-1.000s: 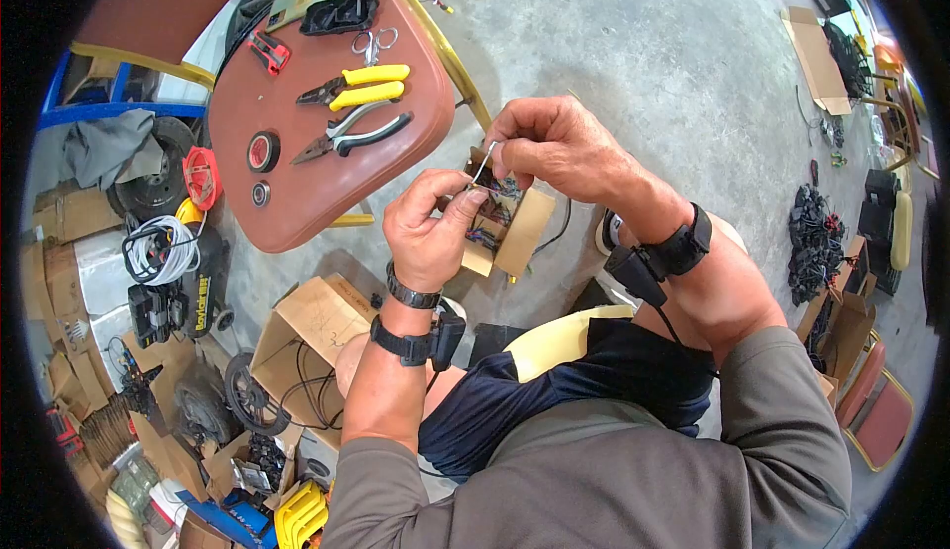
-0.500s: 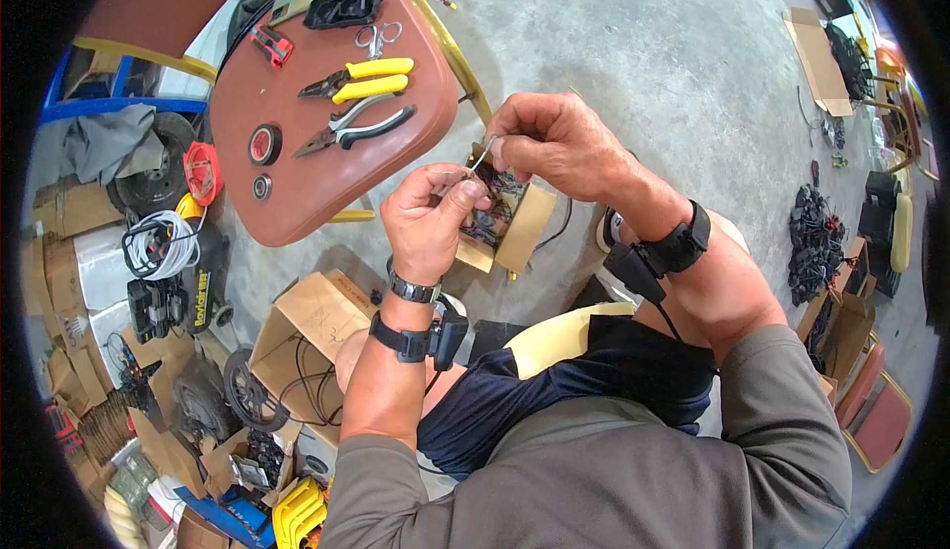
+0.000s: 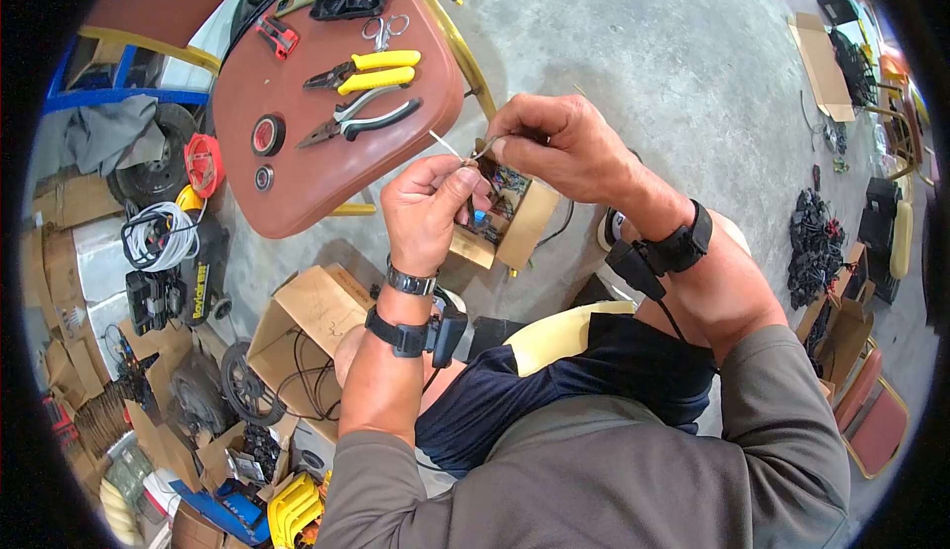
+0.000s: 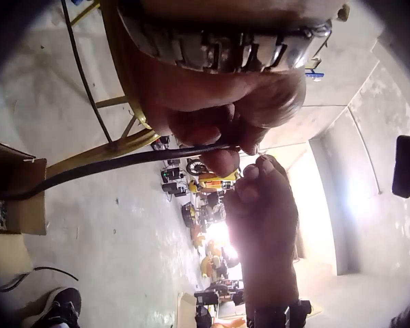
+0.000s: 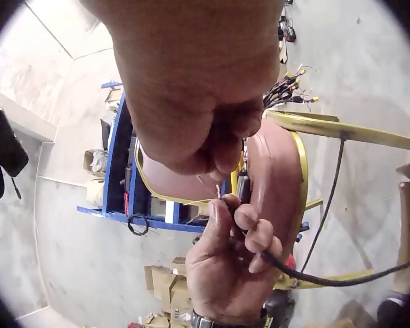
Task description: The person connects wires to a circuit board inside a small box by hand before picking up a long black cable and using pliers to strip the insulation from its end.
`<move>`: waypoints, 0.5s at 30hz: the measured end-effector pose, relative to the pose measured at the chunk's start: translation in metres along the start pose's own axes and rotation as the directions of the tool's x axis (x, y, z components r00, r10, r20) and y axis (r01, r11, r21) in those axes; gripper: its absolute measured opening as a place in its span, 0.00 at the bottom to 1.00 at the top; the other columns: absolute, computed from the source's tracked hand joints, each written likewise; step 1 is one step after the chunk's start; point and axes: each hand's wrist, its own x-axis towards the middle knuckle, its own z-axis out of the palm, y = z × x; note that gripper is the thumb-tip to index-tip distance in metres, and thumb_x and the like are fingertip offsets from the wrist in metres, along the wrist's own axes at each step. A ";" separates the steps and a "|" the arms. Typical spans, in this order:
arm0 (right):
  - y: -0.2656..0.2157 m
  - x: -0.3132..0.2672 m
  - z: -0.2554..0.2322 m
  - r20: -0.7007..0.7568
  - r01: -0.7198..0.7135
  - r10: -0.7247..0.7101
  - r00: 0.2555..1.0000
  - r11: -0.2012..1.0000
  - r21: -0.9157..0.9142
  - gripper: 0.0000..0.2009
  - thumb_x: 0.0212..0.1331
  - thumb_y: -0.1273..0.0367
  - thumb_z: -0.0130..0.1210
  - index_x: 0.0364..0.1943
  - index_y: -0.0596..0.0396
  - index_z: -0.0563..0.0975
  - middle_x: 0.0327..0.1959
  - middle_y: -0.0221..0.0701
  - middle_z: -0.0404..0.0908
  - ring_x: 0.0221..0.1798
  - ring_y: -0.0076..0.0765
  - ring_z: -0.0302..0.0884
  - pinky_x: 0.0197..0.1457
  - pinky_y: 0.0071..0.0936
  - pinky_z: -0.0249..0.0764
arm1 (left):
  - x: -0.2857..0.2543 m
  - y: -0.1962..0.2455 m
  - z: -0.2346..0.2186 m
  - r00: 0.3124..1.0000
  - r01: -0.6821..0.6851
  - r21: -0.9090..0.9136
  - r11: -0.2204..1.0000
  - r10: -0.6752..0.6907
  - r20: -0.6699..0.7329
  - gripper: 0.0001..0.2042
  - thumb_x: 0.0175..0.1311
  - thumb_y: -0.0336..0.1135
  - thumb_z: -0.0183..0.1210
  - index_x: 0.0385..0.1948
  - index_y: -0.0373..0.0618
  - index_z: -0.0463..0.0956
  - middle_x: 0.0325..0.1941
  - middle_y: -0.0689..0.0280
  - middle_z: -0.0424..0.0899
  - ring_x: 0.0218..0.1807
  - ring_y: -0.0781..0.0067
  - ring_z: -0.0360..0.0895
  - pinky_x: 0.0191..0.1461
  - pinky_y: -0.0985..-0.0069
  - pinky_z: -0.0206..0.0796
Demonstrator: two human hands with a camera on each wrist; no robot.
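Note:
My left hand (image 3: 427, 202) pinches a black cable (image 4: 96, 166) near its end, thumb against the fingers. From that grip a thin white wire (image 3: 444, 143) sticks out toward the chair seat. My right hand (image 3: 566, 148) is close beside it, thumb and forefinger pinching a thin, brownish wire (image 3: 483, 150) that runs to the left fingertips. In the right wrist view, bare strands (image 5: 218, 192) show above the left thumb, and the black cable trails off to the right. The right fingertips are partly hidden there by the hand itself.
A brown chair seat (image 3: 297, 153) holds yellow-handled pliers (image 3: 381, 70), grey-handled pliers (image 3: 366, 118), scissors (image 3: 384, 29), a red cutter (image 3: 278, 37) and a tape roll (image 3: 267, 134). Below the hands stands an open carton (image 3: 529, 227) of wires. Another carton (image 3: 307, 316) is at the left knee.
The white wire, earlier stretched between both hands, now points up and left from the left hand. The right hand now pinches a brownish wire. The left hand has turned slightly.

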 end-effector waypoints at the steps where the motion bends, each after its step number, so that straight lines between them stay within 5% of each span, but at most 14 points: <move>1: 0.000 0.000 0.000 -0.010 0.028 -0.028 1.000 0.999 -0.027 0.02 0.61 0.74 0.58 0.36 0.58 0.80 0.23 0.25 0.78 0.29 0.14 0.70 0.33 0.20 0.70 | 0.000 0.000 0.000 1.000 0.011 0.023 1.000 -0.011 0.002 0.07 0.68 0.30 0.59 0.40 0.36 0.79 0.30 0.60 0.85 0.26 0.75 0.81 0.25 0.83 0.65; 10: 0.008 0.000 0.005 -0.022 0.163 -0.167 0.986 0.979 -0.120 0.02 0.60 0.76 0.58 0.35 0.57 0.79 0.22 0.30 0.78 0.26 0.20 0.71 0.30 0.24 0.71 | 0.003 0.000 0.000 0.990 0.135 0.002 0.991 -0.135 0.029 0.08 0.69 0.34 0.59 0.40 0.37 0.80 0.30 0.63 0.85 0.25 0.79 0.79 0.24 0.85 0.61; 15: 0.012 0.001 0.006 -0.008 0.242 -0.250 0.968 0.944 -0.223 0.02 0.58 0.76 0.58 0.34 0.57 0.78 0.23 0.34 0.79 0.25 0.30 0.76 0.30 0.27 0.72 | 0.004 0.002 0.000 0.974 0.222 0.023 0.975 -0.223 0.042 0.08 0.69 0.34 0.60 0.38 0.38 0.81 0.28 0.65 0.85 0.24 0.80 0.77 0.25 0.85 0.60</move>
